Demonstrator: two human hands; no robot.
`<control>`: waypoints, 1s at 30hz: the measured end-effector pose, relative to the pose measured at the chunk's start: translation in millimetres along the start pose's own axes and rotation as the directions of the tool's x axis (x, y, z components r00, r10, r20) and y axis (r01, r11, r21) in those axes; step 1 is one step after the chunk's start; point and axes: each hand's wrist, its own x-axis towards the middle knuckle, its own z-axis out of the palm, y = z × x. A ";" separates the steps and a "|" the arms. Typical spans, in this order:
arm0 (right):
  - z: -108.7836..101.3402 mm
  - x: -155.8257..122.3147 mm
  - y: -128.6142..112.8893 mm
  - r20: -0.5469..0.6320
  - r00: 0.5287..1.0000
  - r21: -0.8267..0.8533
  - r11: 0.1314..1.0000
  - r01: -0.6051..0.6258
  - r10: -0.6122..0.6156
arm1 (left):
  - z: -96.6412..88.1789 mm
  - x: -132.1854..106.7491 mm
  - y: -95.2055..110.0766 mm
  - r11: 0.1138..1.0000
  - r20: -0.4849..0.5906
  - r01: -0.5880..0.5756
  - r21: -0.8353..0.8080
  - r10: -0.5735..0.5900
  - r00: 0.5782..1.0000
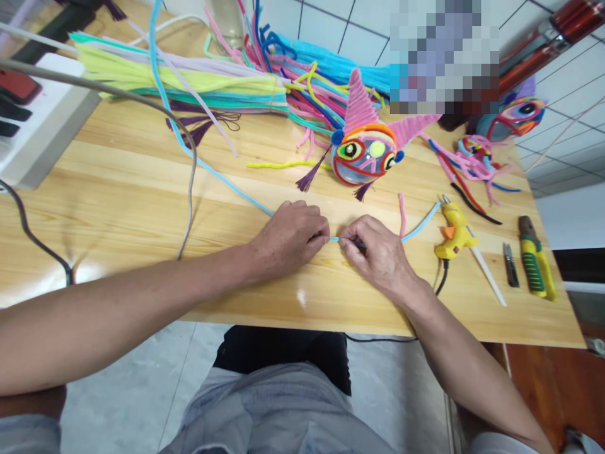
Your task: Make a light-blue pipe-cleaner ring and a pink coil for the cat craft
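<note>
A long light-blue pipe cleaner (pixel 222 180) runs from the far left of the wooden table (pixel 142 208) down to my hands and out to the right. My left hand (pixel 290 234) pinches it with closed fingers. My right hand (pixel 378 249) is closed on the same pipe cleaner a little to the right, with a short stretch showing between the two hands. A colourful fish-shaped pipe-cleaner figure (pixel 366 148) with pink fins stands just beyond my hands.
A pile of coloured pipe cleaners (pixel 198 79) lies at the back. A yellow glue gun (pixel 454 232), small scissors (pixel 510 265) and a green-handled tool (pixel 534 265) lie to the right. Another figure (pixel 513 116) is at far right. A grey cable (pixel 189 183) crosses the left side.
</note>
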 end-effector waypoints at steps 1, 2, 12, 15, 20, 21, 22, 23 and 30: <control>0.1 -0.1 0.2 0.002 1.000 0.000 1.000 -0.002 0.002 | 0.3 -0.1 -0.3 1.000 -0.003 -0.003 0.001 0.003 1.000; 0.1 -0.1 0.3 0.003 1.000 0.000 1.000 -0.003 0.003 | 0.5 -0.1 -0.5 1.000 -0.005 -0.004 0.000 0.004 1.000; -0.3 0.6 -0.5 0.001 1.000 0.001 1.000 0.006 -0.006 | 0.8 0.0 -0.4 1.000 -0.001 0.002 -0.004 -0.002 1.000; 0.4 0.3 -0.5 -0.005 1.000 0.004 1.000 0.002 -0.002 | 2.1 -0.6 -1.8 1.000 -0.010 -0.008 -0.010 0.008 1.000; -0.3 0.6 -0.8 0.006 1.000 0.004 1.000 0.001 -0.001 | 3.6 -0.4 -3.0 1.000 -0.024 -0.015 -0.013 0.015 1.000; -0.5 0.6 -0.9 0.008 1.000 0.003 1.000 0.000 0.000 | 3.5 -0.2 -2.8 1.000 -0.024 -0.016 -0.013 0.016 1.000; -0.7 0.7 -0.8 0.007 1.000 0.001 1.000 0.002 -0.002 | 3.3 -0.1 -2.4 1.000 -0.024 -0.016 -0.012 0.016 1.000; -0.7 0.6 -0.7 0.006 1.000 0.000 1.000 0.006 -0.006 | 2.9 0.0 -2.0 1.000 -0.021 -0.014 -0.011 0.014 1.000; 0.0 -0.3 0.5 -0.011 1.000 -0.001 1.000 0.026 -0.026 | 2.4 -0.2 -1.4 1.000 -0.008 0.000 -0.002 0.000 1.000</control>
